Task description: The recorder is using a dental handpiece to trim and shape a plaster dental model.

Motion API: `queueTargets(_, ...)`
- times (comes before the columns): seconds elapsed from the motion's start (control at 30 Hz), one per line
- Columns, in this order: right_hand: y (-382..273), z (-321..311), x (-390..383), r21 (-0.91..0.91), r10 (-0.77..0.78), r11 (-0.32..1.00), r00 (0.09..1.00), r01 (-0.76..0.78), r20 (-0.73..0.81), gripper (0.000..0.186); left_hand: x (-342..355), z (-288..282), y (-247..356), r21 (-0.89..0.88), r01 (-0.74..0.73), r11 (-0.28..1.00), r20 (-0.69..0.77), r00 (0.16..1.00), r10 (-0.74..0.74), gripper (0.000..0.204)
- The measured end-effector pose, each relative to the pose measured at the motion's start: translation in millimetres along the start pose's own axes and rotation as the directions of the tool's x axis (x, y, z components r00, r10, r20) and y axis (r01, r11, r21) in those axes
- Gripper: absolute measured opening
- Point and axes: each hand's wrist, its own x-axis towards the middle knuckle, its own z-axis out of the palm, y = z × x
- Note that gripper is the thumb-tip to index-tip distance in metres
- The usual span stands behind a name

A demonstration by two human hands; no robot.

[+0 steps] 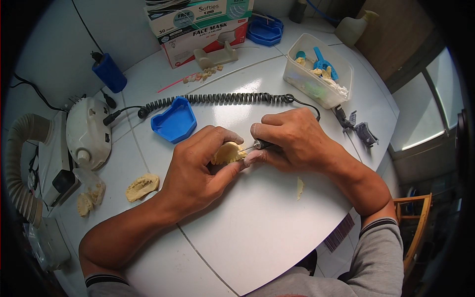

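Note:
My left hand (195, 166) is closed around a pale yellow plaster dental cast (227, 153), its thumb and fingers gripping the sides. In my right hand (299, 138) is a slim rotary handpiece (262, 144), pinched near its metal collar. The thin bur at its tip meets the cast's right side, and both hands nearly touch there. Pale dust coats my fingertips. A black coiled cord (217, 98) runs from behind my right hand to a white control unit (86, 138) on the left. Just beyond my left hand sits a blue mould tray (174, 123).
By my left forearm lies another yellow cast (142, 187); farther left is a smaller cast (84, 204). A plastic tub (311, 95) of tools stands at the far right, near a dark grey hinged device (366, 134). Mask boxes (198, 47) stand behind. Plaster scraps (300, 188) lie below my right wrist.

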Motion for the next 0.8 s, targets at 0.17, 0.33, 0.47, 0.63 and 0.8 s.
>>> queueTargets(0.17,1.2,1.3,-1.2,-0.046,0.013,0.999,0.999,-0.011,0.031,0.048,-0.1,0.8,-0.7,0.017,0.001,1.000,0.006,1.000,-0.001,0.030)
queueTargets(0.33,0.3,0.2,-1.7,-0.052,0.024,0.998,0.999,-0.022,0.041,0.048,-0.3,2.0,-0.3,0.006,0.023,1.000,0.009,1.000,-0.023,0.030)
queueTargets(0.47,-0.2,0.6,-1.2,-0.041,0.027,0.999,0.999,-0.025,0.039,0.047,-1.0,2.6,-0.9,0.005,0.014,1.000,0.004,1.000,-0.014,0.030)
queueTargets(0.63,0.9,1.1,-2.3,-0.052,0.026,0.998,0.999,-0.024,0.038,0.047,-1.0,2.5,-4.6,0.018,0.010,1.000,0.009,1.000,-0.010,0.031)
queueTargets(0.8,0.1,-0.6,-0.7,-0.044,0.020,0.999,0.999,-0.018,0.041,0.049,-1.0,1.9,-2.2,0.006,0.012,1.000,0.007,1.000,-0.013,0.031)
